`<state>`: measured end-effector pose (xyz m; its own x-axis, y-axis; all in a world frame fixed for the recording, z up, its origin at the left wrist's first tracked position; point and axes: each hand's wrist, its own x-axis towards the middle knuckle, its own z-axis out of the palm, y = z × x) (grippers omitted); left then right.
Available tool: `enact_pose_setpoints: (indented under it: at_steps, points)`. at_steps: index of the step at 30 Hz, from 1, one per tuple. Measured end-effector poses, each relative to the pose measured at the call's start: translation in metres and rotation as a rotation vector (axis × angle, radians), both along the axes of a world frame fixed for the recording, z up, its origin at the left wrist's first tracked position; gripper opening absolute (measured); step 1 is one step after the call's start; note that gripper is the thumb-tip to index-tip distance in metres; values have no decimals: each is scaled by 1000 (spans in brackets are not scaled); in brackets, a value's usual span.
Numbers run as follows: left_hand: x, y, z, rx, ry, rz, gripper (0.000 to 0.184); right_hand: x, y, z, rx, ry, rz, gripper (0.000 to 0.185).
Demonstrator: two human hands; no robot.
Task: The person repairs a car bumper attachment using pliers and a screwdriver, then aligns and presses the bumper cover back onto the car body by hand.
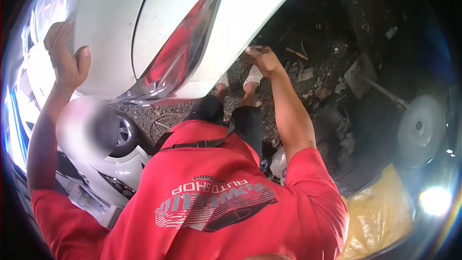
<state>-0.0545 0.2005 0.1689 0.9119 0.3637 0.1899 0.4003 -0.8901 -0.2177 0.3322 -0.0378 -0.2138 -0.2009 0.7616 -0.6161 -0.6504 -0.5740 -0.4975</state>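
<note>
A white car body panel [108,29] fills the upper middle, with a red and clear tail light [175,53] set into it. A dark curved seam runs down beside the light. At the panel's left side is my left hand [67,58], its thumb apart from the fingers and resting against the surface. My right hand [263,60] is at the panel's lower right edge, fingers bent against it and partly hidden. I see no tool in either hand. The red shirt [216,197] I wear covers the lower middle.
Below left stands another white car [122,168], its wheel [126,135] showing beside a blurred patch. Gravel [154,113] and litter cover the ground by my feet. On the right are a round pale disc on a stand [421,130] and a yellow plastic sheet [380,212].
</note>
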Motion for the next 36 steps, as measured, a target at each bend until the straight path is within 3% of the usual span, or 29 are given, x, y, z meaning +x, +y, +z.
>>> enact_pose_setpoints:
  at_steps: [6,10,12,15,19,20,23,24,26,27,29,30,33,34,36]
  points:
    - [-1,-1,-2,22,-45,9,58,3,9,24,-130,-150,18,43]
    - [-7,-1,-1,29,-43,28,61,5,5,-20,-80,-6,78,44]
    - [-8,4,-5,24,-45,47,63,7,7,-31,-183,-11,41,48]
    - [-10,2,-5,32,-22,82,63,10,10,3,-136,8,135,52]
    - [-11,2,-3,-5,-45,67,64,27,-6,-6,-124,-21,158,53]
    - [-10,1,-4,-14,-50,64,64,37,-22,-27,-199,-172,153,57]
    - [-14,0,-6,-53,-48,98,65,66,-79,-9,-332,-782,146,62]
    - [-14,-1,-8,-44,-56,106,67,81,-106,0,-320,-924,264,61]
    - [-15,-1,-10,-27,-76,94,67,122,-210,-44,-159,-1328,491,55]
    - [-18,-1,-11,-22,-80,89,66,142,-245,-28,-298,-1210,744,48]
    - [-20,-1,-11,-20,-80,80,65,178,-374,-70,41,-1597,1126,29]
    - [-20,-1,-12,-24,-91,83,63,179,-400,-15,-36,-1568,1120,30]
    - [-20,-1,-13,-19,-113,85,61,188,-524,-24,-787,-1185,637,26]
    - [-18,-1,-13,-19,-114,112,60,184,-525,20,-889,-1024,539,26]
    - [-10,-7,-6,-6,-118,120,56,171,-552,23,-1139,-849,207,30]
